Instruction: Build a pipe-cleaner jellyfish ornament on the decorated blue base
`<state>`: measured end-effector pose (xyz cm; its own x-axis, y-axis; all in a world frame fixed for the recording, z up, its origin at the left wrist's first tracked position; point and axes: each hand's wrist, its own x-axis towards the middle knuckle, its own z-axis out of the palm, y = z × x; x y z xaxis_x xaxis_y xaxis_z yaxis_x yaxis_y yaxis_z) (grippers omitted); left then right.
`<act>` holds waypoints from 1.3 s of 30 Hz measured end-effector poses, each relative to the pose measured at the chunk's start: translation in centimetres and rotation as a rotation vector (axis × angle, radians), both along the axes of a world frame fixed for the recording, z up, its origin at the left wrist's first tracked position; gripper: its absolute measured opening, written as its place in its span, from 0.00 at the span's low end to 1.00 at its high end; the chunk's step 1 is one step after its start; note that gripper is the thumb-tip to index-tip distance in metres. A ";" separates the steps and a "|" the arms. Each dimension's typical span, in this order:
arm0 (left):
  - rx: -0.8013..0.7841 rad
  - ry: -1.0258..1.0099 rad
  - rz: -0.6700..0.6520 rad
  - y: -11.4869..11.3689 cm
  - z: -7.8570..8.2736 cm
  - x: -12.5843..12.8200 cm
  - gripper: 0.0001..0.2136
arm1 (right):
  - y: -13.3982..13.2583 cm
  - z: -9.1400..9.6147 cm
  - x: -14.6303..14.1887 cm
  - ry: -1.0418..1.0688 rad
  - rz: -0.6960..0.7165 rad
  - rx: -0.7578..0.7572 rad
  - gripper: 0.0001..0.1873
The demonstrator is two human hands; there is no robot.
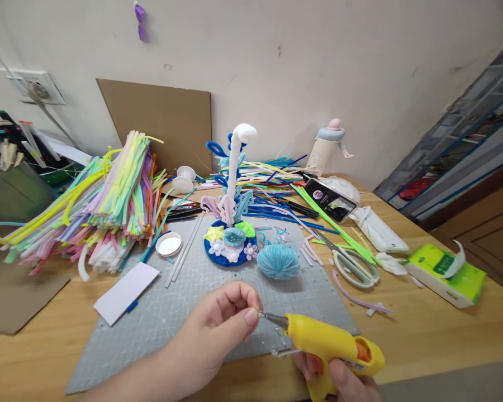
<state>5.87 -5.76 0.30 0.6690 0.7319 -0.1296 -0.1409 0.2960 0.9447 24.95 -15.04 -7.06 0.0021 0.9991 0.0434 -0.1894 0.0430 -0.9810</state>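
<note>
My left hand (218, 329) is pinched shut on a tiny piece I cannot make out, held right at the metal nozzle of a yellow glue gun (331, 346). My right hand (339, 379) grips the glue gun's handle at the bottom edge of the view. Both hover over a grey cutting mat (159, 312). Farther back on the mat stands a pipe-cleaner ornament (231, 223) on a blue round base with a tall white stem. A blue fuzzy shell shape (279, 261) lies just right of it.
A big pile of coloured pipe cleaners (104, 201) fills the left. Scissors (352, 265), a phone (330, 200), a green tissue pack (444, 273), a white lid (169, 244) and a white card (126, 291) lie around. Brown cardboard (159, 117) leans on the wall.
</note>
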 end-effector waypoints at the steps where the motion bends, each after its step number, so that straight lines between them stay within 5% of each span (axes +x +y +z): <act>1: -0.001 0.002 0.001 0.0 0.0 0.0 0.10 | 0.0 -0.1 0.0 0.000 -0.003 -0.003 0.26; 8: -0.001 -0.005 0.000 0.1 0.0 0.0 0.10 | -0.2 -0.9 0.5 -0.003 0.013 -0.024 0.27; 25: 0.033 0.041 0.045 0.1 0.1 0.1 0.11 | 0.2 0.4 0.3 0.001 0.107 -0.045 0.26; 39: 0.024 0.028 0.084 0.3 0.1 0.1 0.13 | -0.1 0.5 -0.4 0.081 -0.048 -0.161 0.24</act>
<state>5.97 -5.45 0.38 0.6013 0.7886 -0.1288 -0.1376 0.2610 0.9555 24.56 -15.15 -6.56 0.0471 0.9917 -0.1196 -0.2692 -0.1027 -0.9576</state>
